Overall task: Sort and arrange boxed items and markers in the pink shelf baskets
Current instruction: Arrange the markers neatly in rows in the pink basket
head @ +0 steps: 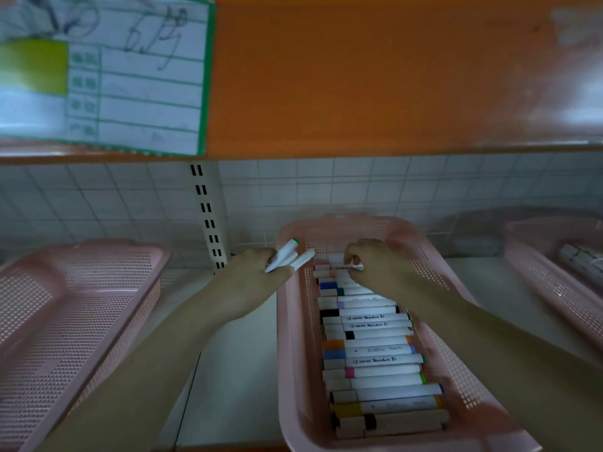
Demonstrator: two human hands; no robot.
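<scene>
Middle pink basket (293, 321) on the shelf (235, 370): a row of white markers (375, 350) laid crosswise, coloured caps mixed. Left hand (257, 282), just outside the basket's left rim, grips a few loose markers (288, 256) (count unclear, blurred). Right hand (378, 265), over the far end of the row, pinches one marker (354, 267) there. Left basket (65, 305): contents not visible. Right basket (554, 282): cut off by the frame edge, contents indistinct.
</scene>
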